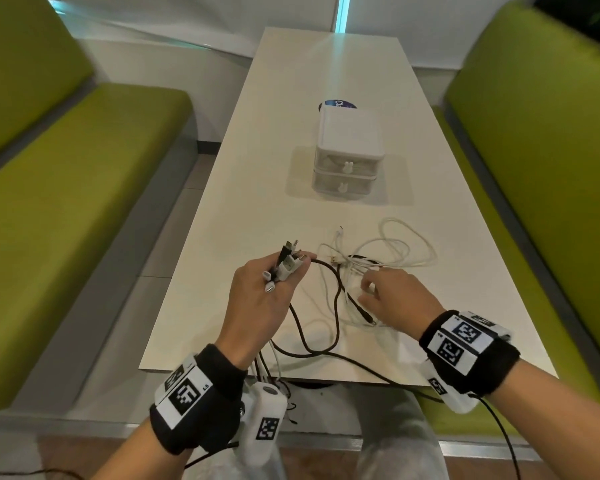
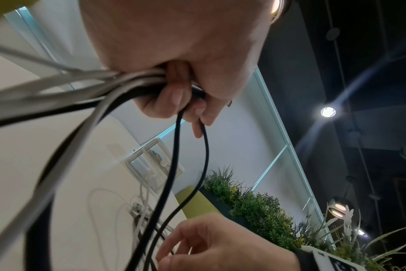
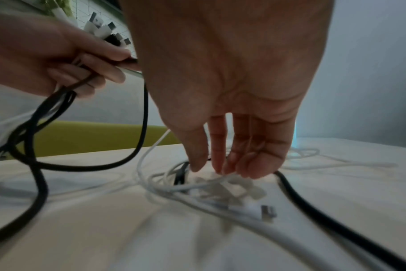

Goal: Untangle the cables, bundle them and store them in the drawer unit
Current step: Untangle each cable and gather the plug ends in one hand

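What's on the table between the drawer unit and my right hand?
In the head view, loose white cable loops lie between the drawer unit and the right hand.

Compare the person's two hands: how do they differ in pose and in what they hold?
The left hand is raised, fingers curled round a bunch of black and white cable ends; the right hand is low, fingers extended toward the loose white cables on the table, gripping nothing. Both wear black wrist straps.
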Demonstrator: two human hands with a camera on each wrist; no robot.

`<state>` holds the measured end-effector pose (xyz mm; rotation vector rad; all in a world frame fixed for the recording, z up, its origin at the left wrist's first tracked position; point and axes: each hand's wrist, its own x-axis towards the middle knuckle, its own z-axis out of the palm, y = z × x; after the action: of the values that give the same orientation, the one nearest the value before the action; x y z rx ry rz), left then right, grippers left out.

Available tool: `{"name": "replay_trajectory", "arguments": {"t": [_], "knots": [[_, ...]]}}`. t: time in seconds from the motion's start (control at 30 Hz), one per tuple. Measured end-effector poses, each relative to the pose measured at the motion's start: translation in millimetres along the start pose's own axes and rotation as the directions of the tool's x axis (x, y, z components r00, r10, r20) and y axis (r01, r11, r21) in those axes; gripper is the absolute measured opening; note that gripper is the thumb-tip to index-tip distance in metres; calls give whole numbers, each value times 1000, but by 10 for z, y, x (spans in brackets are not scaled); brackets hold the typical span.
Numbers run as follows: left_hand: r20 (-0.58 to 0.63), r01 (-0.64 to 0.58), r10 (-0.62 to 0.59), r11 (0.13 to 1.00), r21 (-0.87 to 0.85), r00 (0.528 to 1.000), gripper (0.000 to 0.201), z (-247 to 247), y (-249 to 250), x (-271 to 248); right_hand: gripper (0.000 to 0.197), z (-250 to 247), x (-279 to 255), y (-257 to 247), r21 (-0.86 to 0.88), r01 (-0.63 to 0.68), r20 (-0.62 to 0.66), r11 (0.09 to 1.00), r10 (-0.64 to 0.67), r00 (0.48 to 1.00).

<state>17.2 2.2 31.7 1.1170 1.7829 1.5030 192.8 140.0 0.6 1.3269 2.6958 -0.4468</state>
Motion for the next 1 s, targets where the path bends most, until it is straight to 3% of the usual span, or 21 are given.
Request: {"name": "replay_trajectory", "arguments": {"t": [0.07, 0.17, 0.23, 0.27, 0.33, 0.4, 0.47, 0.57, 0.63, 0.7, 0.77, 0.83, 0.9, 0.93, 1.0], "knots": [[-14, 0, 0, 1000, 8, 1000, 18, -17, -28, 13, 18, 29, -38, -17, -29, 51, 7, 998, -51, 999], [-30, -4, 3, 1000, -7, 1000, 24, -31, -59, 17, 18, -59, -156, -67, -59, 193, -162, 979, -201, 966], [-17, -32, 32, 999, -12, 999, 33, -8, -18, -3, 18, -172, -231, -176, 72, 303, -202, 950, -283, 937], [-8, -39, 39, 999, -27, 999, 37, 11, 7, -10, 23, -230, -258, -251, 203, 343, -164, 917, -314, 935], [-3, -19, 19, 995, -100, 1000, 31, 41, 51, -14, 36, -297, -293, -414, 431, 310, 14, 848, -349, 937], [-7, -2, 1, 979, -202, 1000, 26, 8, 85, -20, 32, -241, -320, -546, 487, 292, 92, 823, -380, 920], [-25, -4, -3, 963, -270, 1000, 27, -69, 110, -15, 17, -192, -338, -611, 459, 305, 12, 834, -350, 937], [-109, -13, -25, 942, -337, 994, 27, -257, 123, 29, 37, -196, -339, -577, 504, 279, -81, 818, -277, 958], [-173, -29, -39, 927, -373, 984, 27, -393, 111, 76, 35, -242, -344, -496, 587, 268, -74, 764, -279, 958], [-221, -28, -80, 894, -447, 972, 24, -474, 94, 116, 27, -267, -359, -428, 646, 243, 4, 723, -321, 947], [-259, -27, -128, 852, -523, 957, 23, -473, 103, 135, 35, -229, -394, -421, 604, 199, 175, 772, -372, 912], [-305, -52, -143, 833, -550, 942, 24, -432, 127, 132, 42, -141, -458, -469, 541, 151, 370, 827, -396, 841], [-392, -110, -127, 841, -529, 911, 23, -441, 144, 139, 32, -77, -527, -469, 567, 98, 477, 818, -424, 770], [-450, -144, -120, 848, -510, 885, 21, -493, 136, 163, 35, -89, -545, -434, 570, 93, 477, 816, -421, 772], [-586, -182, -154, 862, -473, 795, 17, -680, 85, 245, 41, -144, -556, -312, 536, 104, 428, 838, -376, 822]]}}
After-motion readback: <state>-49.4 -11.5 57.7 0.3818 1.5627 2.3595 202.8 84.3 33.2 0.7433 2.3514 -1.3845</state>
